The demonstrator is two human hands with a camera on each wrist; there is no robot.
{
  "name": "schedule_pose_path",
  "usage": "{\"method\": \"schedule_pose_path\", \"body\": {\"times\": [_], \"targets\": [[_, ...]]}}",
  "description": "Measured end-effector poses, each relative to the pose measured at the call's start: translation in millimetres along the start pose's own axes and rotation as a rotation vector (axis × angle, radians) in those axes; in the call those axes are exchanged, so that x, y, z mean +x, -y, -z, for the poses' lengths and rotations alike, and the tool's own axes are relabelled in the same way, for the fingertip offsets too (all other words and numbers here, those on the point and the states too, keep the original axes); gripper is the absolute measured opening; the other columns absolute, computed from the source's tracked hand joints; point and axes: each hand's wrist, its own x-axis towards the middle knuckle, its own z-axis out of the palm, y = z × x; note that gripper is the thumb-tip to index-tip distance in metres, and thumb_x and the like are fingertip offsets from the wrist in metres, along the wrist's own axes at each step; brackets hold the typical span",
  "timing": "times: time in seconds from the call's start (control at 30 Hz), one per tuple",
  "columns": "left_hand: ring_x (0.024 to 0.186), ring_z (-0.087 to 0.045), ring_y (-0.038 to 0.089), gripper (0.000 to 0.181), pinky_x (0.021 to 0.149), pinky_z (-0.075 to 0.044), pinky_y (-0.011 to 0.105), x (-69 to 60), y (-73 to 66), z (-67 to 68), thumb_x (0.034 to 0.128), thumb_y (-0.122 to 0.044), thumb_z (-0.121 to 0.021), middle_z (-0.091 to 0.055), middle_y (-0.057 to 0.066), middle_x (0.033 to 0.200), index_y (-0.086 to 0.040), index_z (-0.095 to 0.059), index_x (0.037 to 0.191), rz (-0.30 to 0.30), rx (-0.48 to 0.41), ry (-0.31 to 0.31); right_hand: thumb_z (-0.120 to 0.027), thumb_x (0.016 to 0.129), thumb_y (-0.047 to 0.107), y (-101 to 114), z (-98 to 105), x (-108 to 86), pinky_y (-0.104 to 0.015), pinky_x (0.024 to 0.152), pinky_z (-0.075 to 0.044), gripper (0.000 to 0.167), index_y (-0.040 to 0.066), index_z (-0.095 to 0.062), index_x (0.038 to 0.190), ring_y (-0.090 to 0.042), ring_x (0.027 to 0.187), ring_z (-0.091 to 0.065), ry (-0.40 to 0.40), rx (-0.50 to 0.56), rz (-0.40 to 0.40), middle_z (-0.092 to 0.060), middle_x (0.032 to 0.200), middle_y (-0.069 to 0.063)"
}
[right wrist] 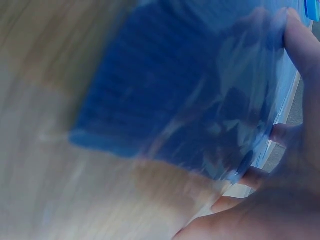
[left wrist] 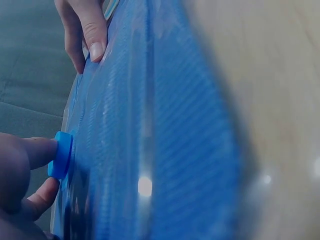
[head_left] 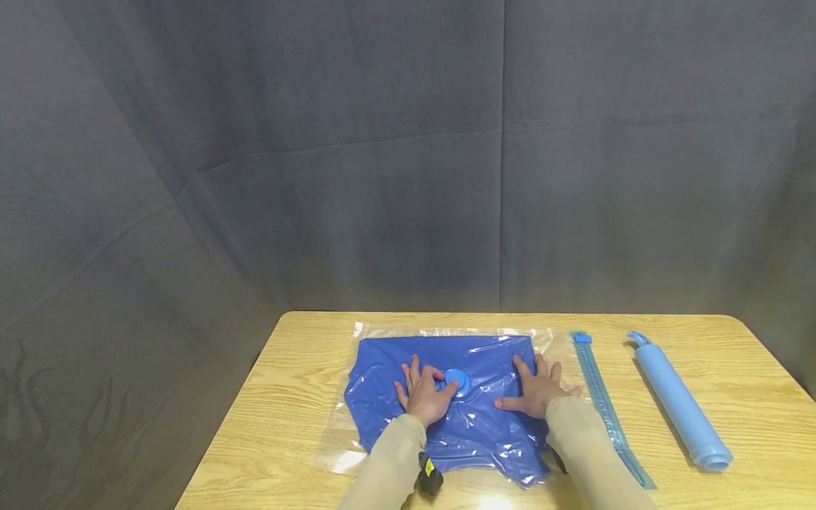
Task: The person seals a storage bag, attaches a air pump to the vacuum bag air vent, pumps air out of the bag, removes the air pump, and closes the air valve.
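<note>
A clear plastic vacuum storage bag (head_left: 344,425) lies flat on the table, with a folded blue cloth (head_left: 440,347) inside it. Near its middle is a round blue valve cap (head_left: 456,381). My left hand (head_left: 426,398) pinches this cap between thumb and index finger, the other fingers spread over the bag. In the left wrist view, thumb and finger grip opposite sides of the cap (left wrist: 61,156). My right hand (head_left: 537,391) rests on the bag's right part with fingers spread. In the right wrist view its fingertips touch the plastic over the cloth (right wrist: 165,85).
Along the bag's right end runs a blue-green zip strip (head_left: 602,400) with a blue slider (head_left: 583,338) at its far end. Further right lies a light blue hand pump (head_left: 681,404) on the wooden table (head_left: 255,425). Behind hangs a grey curtain (head_left: 382,177).
</note>
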Motion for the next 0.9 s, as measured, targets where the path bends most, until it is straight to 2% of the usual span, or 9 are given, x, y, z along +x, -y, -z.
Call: {"method": "schedule_pose_path", "body": {"times": [0.2,0.37,0.63,0.9], "targets": [[0.148,0.0,0.045,0.02,0.115,0.006,0.064,0.6,0.0,0.8,0.0879,-0.028,-0.066,-0.016,0.024,0.159,-0.013,-0.054,0.093,-0.013,-0.006,0.001,-0.071,0.067,0.071,0.2,0.1,0.0,-0.088,0.092,-0.008,0.114,0.008,-0.025,0.151,-0.064,0.137,-0.001,-0.002,0.002,0.001,-0.008,0.153,-0.035],[0.148,0.0,0.045,0.011,0.114,0.007,0.065,0.4,0.2,0.7,0.0931,-0.022,-0.057,-0.015,0.023,0.159,-0.016,-0.059,0.102,-0.028,-0.008,0.007,-0.071,0.067,0.071,0.4,0.3,-0.1,-0.088,0.092,-0.008,0.114,0.008,-0.025,0.151,-0.063,0.138,0.0,0.001,0.005,-0.006,-0.007,0.153,-0.034],[0.148,0.002,0.045,0.021,0.114,0.008,0.065,-1.8,-0.4,1.5,0.0982,-0.017,-0.049,-0.014,0.023,0.16,-0.018,-0.064,0.111,-0.041,-0.004,0.023,-0.072,0.067,0.07,0.5,1.4,-1.0,-0.088,0.093,-0.008,0.114,0.009,-0.025,0.151,-0.063,0.138,0.0,0.006,0.014,-0.014,-0.008,0.153,-0.034],[0.148,0.0,0.045,0.018,0.114,0.007,0.065,0.0,1.3,-0.7,0.0972,-0.023,-0.051,-0.015,0.023,0.159,-0.018,-0.061,0.112,-0.033,-0.014,0.0,-0.071,0.067,0.071,0.0,0.4,-0.8,-0.087,0.093,-0.008,0.114,0.008,-0.025,0.151,-0.063,0.138,0.0,0.0,0.012,-0.006,-0.008,0.154,-0.034]]}}
